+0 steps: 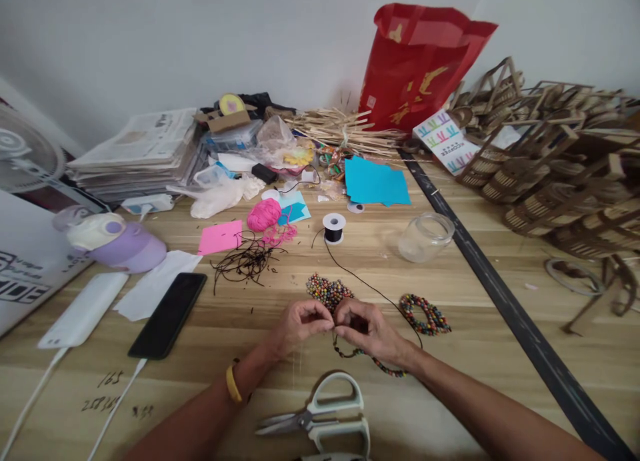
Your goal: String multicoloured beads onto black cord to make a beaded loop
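Observation:
My left hand [299,324] and my right hand [367,328] meet at the fingertips over the wooden table [500,354], both pinching a partly beaded black string [385,366] that loops down below the right hand. A thin black cord [365,282] runs from my hands up to a black thread spool [334,227]. A pile of multicoloured beads [326,290] lies just beyond my fingers. A finished bead bracelet [425,314] lies to the right. A yellow band sits on my left wrist.
White-handled scissors [320,418] lie near me. A black phone [169,314], a power bank [85,309], cut black threads [246,260], pink yarn [264,214], a glass jar [425,237], blue paper [375,182], newspapers [140,144], a red bag [417,64] and wooden baskets [550,161] surround the work spot.

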{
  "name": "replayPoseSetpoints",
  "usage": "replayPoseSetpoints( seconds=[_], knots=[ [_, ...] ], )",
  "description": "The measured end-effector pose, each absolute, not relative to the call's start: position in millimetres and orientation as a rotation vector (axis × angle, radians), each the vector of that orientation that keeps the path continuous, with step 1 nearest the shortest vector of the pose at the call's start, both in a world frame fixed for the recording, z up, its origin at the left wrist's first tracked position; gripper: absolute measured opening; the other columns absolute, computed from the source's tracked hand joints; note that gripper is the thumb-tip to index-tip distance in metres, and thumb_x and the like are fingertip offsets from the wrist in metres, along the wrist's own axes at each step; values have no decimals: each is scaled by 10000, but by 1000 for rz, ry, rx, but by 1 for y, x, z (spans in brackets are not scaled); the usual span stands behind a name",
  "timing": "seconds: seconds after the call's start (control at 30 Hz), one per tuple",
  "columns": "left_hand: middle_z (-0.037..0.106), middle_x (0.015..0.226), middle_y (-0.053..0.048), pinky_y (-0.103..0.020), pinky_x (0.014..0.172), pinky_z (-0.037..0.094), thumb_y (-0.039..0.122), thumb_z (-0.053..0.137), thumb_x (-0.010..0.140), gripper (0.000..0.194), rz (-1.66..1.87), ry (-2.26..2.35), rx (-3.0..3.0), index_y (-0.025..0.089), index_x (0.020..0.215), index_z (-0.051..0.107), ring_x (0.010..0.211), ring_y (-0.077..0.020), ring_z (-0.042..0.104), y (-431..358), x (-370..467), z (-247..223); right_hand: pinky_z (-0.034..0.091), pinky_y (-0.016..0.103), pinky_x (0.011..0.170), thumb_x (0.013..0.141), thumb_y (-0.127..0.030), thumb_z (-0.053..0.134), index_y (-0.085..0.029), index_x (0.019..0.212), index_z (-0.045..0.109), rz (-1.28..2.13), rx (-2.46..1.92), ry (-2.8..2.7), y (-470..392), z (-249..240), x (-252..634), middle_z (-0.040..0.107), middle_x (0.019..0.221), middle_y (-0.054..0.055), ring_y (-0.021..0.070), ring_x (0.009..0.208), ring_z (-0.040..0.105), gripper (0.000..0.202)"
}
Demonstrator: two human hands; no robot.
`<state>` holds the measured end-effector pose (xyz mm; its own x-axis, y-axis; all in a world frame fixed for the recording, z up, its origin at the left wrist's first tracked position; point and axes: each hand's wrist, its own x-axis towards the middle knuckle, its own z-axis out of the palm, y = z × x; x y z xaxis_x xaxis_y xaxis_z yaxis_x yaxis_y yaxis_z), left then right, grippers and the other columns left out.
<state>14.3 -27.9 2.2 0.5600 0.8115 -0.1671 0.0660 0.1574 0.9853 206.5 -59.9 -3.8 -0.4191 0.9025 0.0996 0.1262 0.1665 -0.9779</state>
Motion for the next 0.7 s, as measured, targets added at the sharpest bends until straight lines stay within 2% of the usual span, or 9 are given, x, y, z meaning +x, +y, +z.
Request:
replayPoseSetpoints(
  seconds=[0.1,0.4,0.7],
  knots=[
    [633,667,-28,-224,630,407,372,731,673,273,646,848,1329,110,701,659,637,-117,533,-28,15,1,325,204,492,838,-383,611,-157,821,567,1373,-1009,-1664,-61,-4,205,474,621,-32,91,539,399,230],
    [648,684,-30,-222,626,416,339,709,695,226,664,904,1383,119,726,668,642,-121,543,-26,14,-3,363,221,531,825,-425,620,-160,839,571,1343,-1009,-1576,-59,-11,204,489,638,-24,105,574,432,270],
    [640,680,-34,-205,594,406,266,680,710,150,681,952,1474,116,710,672,635,-118,526,-26,13,-3,374,225,549,863,-382,578,-159,772,605,1228,-1064,-1725,-59,-10,206,520,634,-8,119,589,462,242]
  ],
)
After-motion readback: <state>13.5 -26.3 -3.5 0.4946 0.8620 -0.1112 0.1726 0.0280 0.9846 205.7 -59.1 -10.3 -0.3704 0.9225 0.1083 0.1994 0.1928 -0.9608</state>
